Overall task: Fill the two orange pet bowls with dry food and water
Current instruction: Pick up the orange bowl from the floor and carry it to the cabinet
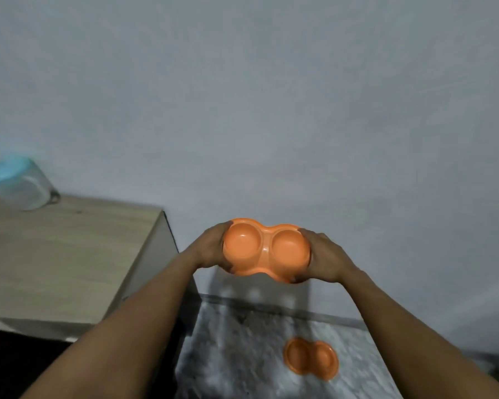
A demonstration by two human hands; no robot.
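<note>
An orange double pet bowl (265,249) with two round wells is held up in the air in front of me, both wells looking empty. My left hand (212,249) grips its left end and my right hand (324,256) grips its right end. A second orange double bowl (310,358) lies on the grey speckled floor below, to the lower right, also looking empty. No food or water shows in either bowl.
A light wooden cabinet top (69,249) stands at the left, its corner near my left forearm. On its far left sits a clear container with a blue lid (20,182). A plain grey wall (271,110) fills the background.
</note>
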